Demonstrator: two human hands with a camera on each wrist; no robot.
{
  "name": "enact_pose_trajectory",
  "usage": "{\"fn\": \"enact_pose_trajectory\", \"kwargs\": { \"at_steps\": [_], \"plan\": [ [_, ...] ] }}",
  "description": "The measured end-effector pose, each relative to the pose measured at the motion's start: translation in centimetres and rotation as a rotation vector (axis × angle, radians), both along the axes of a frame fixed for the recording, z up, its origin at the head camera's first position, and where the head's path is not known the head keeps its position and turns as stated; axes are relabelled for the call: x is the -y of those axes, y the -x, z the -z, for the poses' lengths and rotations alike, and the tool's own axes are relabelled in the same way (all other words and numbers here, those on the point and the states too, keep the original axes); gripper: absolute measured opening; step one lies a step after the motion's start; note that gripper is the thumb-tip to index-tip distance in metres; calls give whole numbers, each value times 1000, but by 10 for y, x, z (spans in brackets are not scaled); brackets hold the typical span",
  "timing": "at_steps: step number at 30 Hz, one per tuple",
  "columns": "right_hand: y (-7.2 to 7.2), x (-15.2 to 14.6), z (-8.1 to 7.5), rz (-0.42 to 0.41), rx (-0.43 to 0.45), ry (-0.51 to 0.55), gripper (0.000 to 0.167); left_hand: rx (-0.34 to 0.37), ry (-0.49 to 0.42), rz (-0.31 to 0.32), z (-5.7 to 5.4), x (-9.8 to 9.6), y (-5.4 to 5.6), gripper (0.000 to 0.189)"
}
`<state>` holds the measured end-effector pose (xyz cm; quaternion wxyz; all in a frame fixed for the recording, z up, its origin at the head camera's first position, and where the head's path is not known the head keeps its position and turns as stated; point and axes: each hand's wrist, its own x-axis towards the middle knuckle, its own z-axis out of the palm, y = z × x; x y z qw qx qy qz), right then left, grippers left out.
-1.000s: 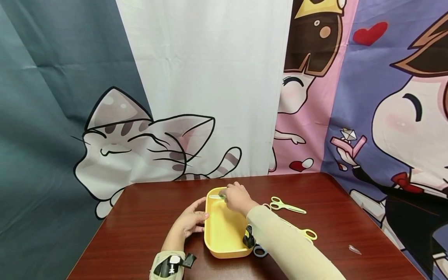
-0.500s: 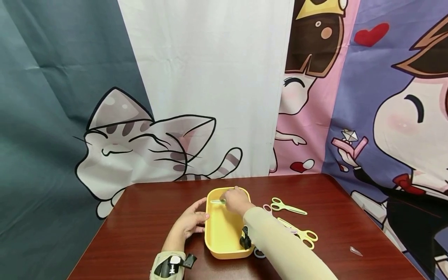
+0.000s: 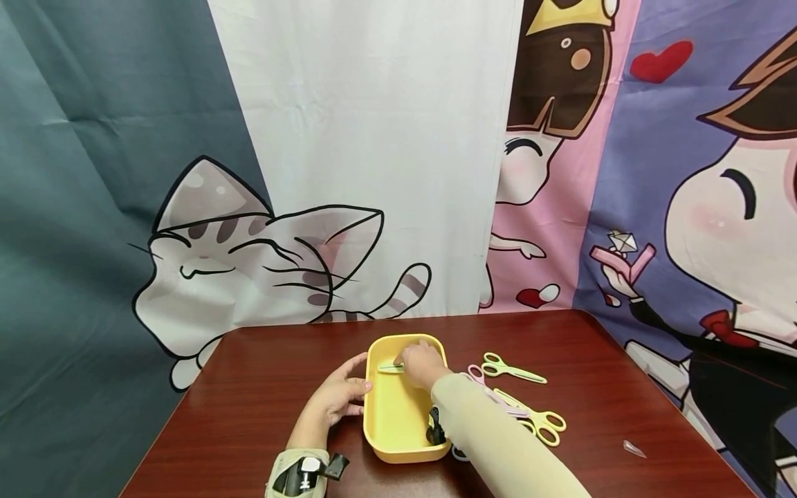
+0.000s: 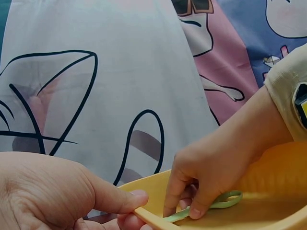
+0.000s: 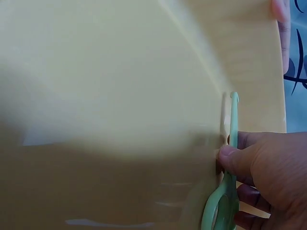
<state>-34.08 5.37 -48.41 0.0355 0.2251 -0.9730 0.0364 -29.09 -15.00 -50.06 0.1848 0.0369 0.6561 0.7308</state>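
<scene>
My left hand point(image 3: 339, 393) holds the left side of a yellow plastic box point(image 3: 405, 457); in the left wrist view its thumb lies over the rim with the fingertips on the outer side. Inside the box, toward its far end, my right hand point(image 3: 423, 364) pinches a pair of light green scissors point(image 5: 233, 120) between thumb and fingers. The scissors' tip points to the box's left wall, and their handle loops point(image 4: 229, 199) lie below the palm, close over the box floor. Part of the handles is hidden behind the right hand in the head view.
Right of the box lie green scissors point(image 3: 513, 369), yellow scissors point(image 3: 549, 427) and pink scissors point(image 3: 492, 395), the last two overlapping. A grey-blue handle loop point(image 3: 459, 454) shows partly beneath the right sleeve. Farther right is a small clear piece point(image 3: 634, 449). A printed curtain hangs behind the table.
My right hand has come from the far rim toward the near side and lower into the box, bringing the green scissors with it. The left hand stays on the box's side.
</scene>
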Motion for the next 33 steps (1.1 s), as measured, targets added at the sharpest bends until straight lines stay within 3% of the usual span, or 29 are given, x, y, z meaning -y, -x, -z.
{"fn": "enact_pose_trajectory", "kwargs": {
  "at_steps": [8, 22, 33],
  "plan": [
    [0, 0, 3, 4, -5, -35, 34, 0, 5, 1, -1, -1, 0, 69],
    [3, 0, 7, -8, 34, 56, 37, 0, 10, -3, -2, -1, -1, 68],
    [3, 0, 7, -30, 40, 44, 40, 7, 3, -2, -2, 0, -1, 68]
  ]
}}
